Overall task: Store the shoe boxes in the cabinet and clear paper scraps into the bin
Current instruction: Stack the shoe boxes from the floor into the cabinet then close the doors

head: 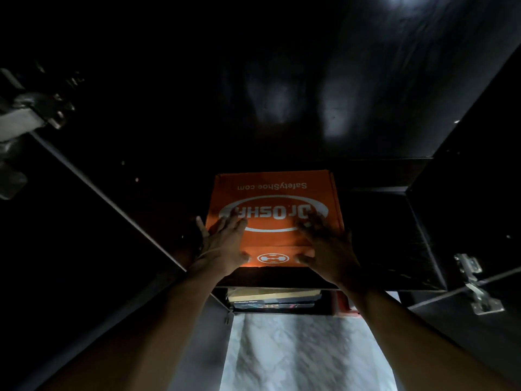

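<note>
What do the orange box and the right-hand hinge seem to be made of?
Orange box: looks like cardboard, matte printed finish; folded edges and a flap seam show. Hinge: seems bare metal, silvery and shiny; it glints against the dark cabinet.

Dim, shadowy, wide-angle warp at edges
</note>
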